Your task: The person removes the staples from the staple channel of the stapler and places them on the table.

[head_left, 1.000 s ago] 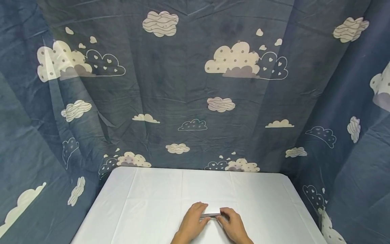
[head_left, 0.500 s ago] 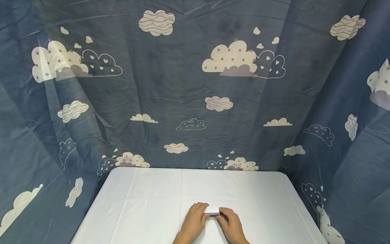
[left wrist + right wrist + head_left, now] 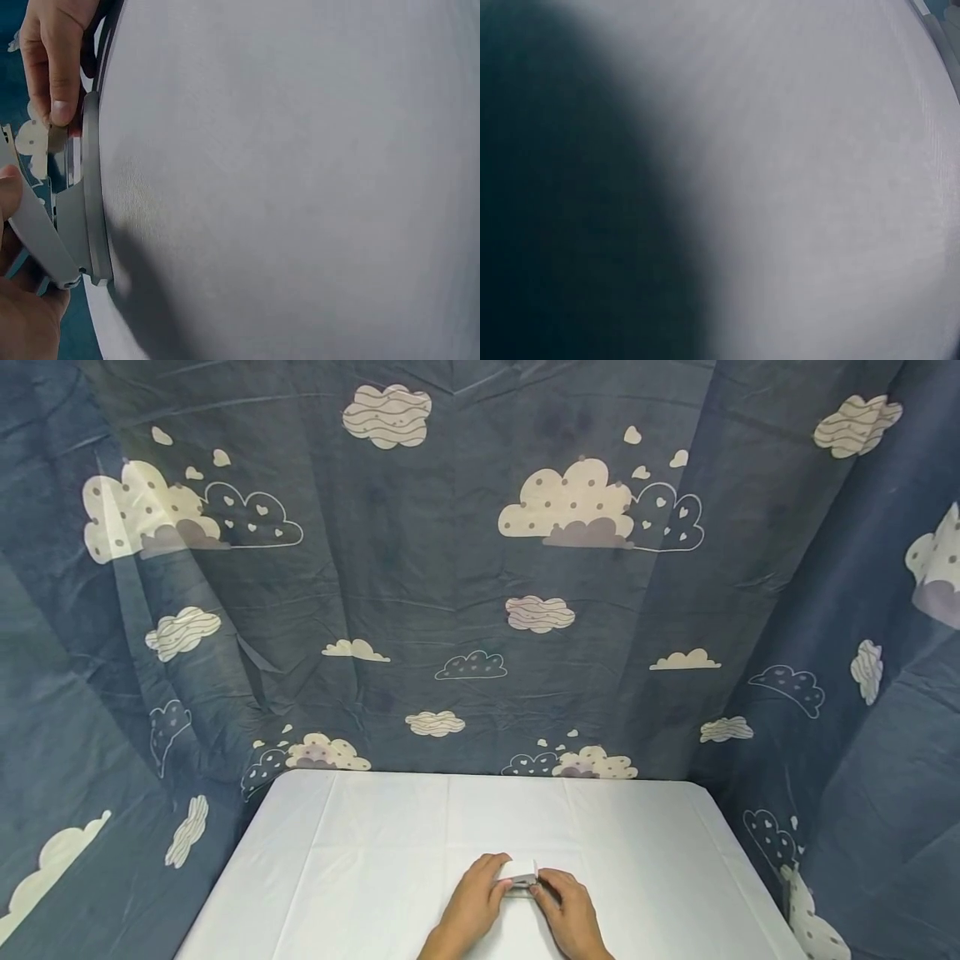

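A white-and-grey stapler [image 3: 519, 870] is held between my two hands over the white table. In the left wrist view its top cover [image 3: 37, 234] is swung up, away from the grey base [image 3: 93, 180], baring a metal channel [image 3: 66, 157]. My left hand [image 3: 472, 893] grips the hinge end, with a thumb on the raised cover. At the opposite end my right hand [image 3: 567, 906] pinches the front of the metal channel between thumb and fingers. The right wrist view catches only a sliver of grey at its upper right corner; a dark blur fills its left side.
The table [image 3: 375, 852] wears a white cloth with fold creases and has rounded far corners. Dark blue curtains [image 3: 420, 552] printed with clouds hang behind it and on both sides.
The stapler first showed as a thin dark strip, then its white top came into view. Now the cover stands tilted up from the body. Both hands have stayed nearly in place.
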{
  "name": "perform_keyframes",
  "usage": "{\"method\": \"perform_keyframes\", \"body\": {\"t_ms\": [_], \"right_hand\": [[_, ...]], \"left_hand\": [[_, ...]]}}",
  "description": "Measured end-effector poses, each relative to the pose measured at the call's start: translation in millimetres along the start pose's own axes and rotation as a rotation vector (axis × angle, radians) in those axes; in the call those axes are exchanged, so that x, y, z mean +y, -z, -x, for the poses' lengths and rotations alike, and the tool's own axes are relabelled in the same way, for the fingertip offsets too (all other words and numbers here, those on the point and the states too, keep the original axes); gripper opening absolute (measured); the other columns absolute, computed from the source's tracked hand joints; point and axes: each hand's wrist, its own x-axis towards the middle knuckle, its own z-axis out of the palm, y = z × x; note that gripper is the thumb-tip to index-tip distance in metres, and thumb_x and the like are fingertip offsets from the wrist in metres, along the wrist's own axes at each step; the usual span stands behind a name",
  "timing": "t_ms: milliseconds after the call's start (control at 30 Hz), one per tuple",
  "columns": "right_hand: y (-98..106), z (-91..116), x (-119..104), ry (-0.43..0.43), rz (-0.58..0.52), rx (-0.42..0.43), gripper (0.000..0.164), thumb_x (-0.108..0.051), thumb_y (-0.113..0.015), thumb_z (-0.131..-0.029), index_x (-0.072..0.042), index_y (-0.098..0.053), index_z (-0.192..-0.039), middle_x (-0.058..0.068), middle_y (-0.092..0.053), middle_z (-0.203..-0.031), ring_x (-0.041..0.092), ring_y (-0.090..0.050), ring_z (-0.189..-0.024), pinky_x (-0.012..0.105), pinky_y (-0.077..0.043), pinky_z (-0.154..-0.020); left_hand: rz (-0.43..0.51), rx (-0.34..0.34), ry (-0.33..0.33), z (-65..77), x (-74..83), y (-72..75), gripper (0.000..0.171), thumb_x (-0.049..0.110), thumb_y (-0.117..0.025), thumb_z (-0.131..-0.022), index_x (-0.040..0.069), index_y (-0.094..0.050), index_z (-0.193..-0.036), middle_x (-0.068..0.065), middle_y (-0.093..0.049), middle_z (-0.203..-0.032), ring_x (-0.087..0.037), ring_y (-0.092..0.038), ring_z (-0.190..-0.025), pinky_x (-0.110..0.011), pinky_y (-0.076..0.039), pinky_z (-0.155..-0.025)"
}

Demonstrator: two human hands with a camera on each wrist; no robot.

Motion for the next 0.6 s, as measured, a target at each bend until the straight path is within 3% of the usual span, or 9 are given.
{"method": "perform_keyframes", "body": {"t_ms": [333, 600], "right_hand": [[0, 1, -1, 0.010, -0.003, 0.017, 0.026, -0.042, -0.066, -0.089, -0.032, -0.067, -0.112, -0.011, -0.068, -0.117, 0.017, -0.062, -0.116, 0.045, -0.046, -0.103], [2, 2, -1, 0.017, -0.006, 0.021, 0.025, -0.039, -0.067, -0.090, -0.030, -0.068, -0.113, -0.011, -0.067, -0.118, 0.017, -0.062, -0.116, 0.044, -0.046, -0.103]], "left_hand": [[0.097, -0.054, 0.060, 1.6, -6.6, 6.9, 0.040, 0.031, -0.056, -0.097, 0.016, -0.053, -0.134, 0.006, -0.060, -0.128, -0.018, -0.058, -0.123, -0.040, -0.046, -0.104], [0.126, -0.030, 0.048, 4.1, -10.3, 13.9, 0.041, 0.037, -0.054, -0.097, 0.019, -0.052, -0.134, 0.002, -0.060, -0.127, -0.017, -0.057, -0.122, -0.043, -0.046, -0.104]]}}
